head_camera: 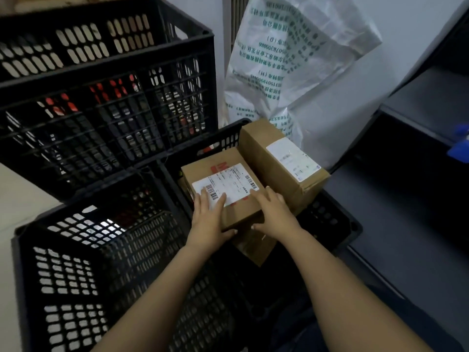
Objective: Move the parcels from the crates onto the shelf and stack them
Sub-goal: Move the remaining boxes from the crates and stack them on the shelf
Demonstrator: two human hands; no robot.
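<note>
Three cardboard parcels, perhaps four black crates, one printed plastic bag.

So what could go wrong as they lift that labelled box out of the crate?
The left hand and right hand grip the labelled parcel only at its near edge, so its far end might dip and slip. The larger parcel sits tilted beside it, so it may topple once that one is lifted. The crate wall is close and could snag a corner.
</note>
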